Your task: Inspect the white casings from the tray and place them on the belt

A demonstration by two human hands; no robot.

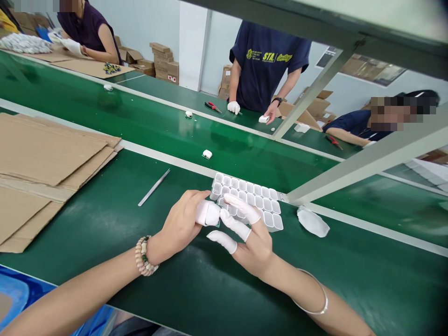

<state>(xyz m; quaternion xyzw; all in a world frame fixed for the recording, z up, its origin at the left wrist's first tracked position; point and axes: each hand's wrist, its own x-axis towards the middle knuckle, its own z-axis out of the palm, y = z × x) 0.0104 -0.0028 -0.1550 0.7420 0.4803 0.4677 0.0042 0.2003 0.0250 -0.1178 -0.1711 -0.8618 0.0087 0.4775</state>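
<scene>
Green bench point(105, 224) seen from above, with a white tray point(261, 196) of small square pockets as landmark.

Cardboard sheets point(42, 158): stacked flat, well to the left of the tray.

Left hand point(180, 224): just left of the tray, its grip clamped on a white block point(207, 213), which is held above the bench at the tray's near left corner.

Right hand point(257, 247): on the near side of the tray, grip apart, fingers spread and wearing white caps. One capped finger point(241, 207) lies over the tray's pockets and another reaches the block.

White cloth pad point(312, 221): on the bench just right of the tray.

Tweezers point(154, 187): lying flat, left of the tray.

Small white part point(207, 154): beyond the tray, on the belt point(140, 121).
</scene>
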